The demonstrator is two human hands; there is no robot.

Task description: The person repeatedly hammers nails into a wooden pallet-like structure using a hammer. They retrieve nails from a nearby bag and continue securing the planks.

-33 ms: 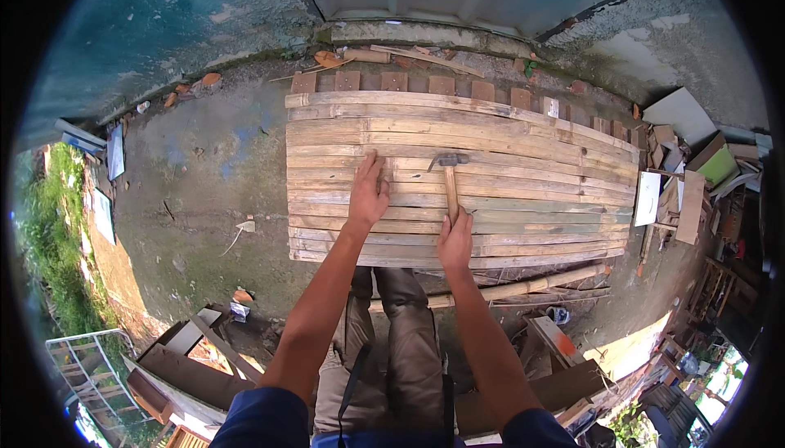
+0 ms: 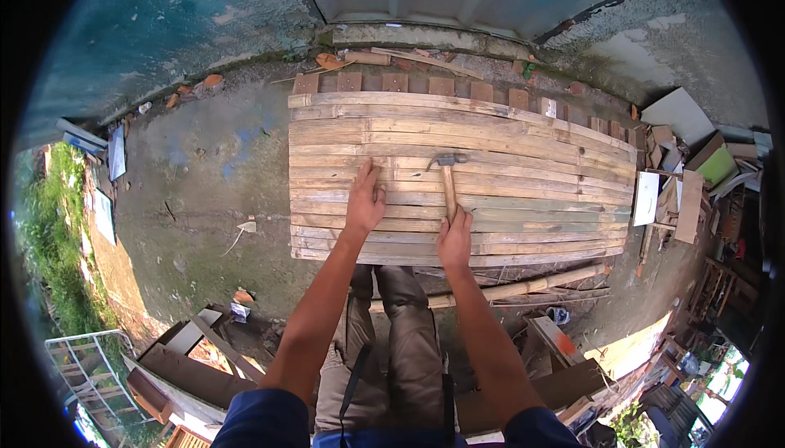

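Plainly, a bamboo pole (image 2: 523,286) lies nearest, on the ground alongside the near edge of the slatted bamboo panel (image 2: 531,166). Over that edge, about midway along, the right hand (image 2: 455,239) is closed round the lower handle of a claw hammer (image 2: 449,190). That low grip probably leaves most of the handle free for leverage. The hammer points toward the far edge, its claw turned to the left; whether the head touches the slats, I cannot tell. The left hand (image 2: 365,200), well apart from the right, appears laid flat over the slats nearer the left edge, empty, perhaps to steady them or feel the surface. Along the far edge, a row of brown wooden pieces (image 2: 441,87) sticks out, maybe as supports, though what lies beneath is hidden.

As for containers, a brown box-like wooden frame (image 2: 176,370) sits off the near left corner with loose boards across it. Off the near right corner is a small rounded object (image 2: 559,315), possibly a cup; its contents are too small to make out.
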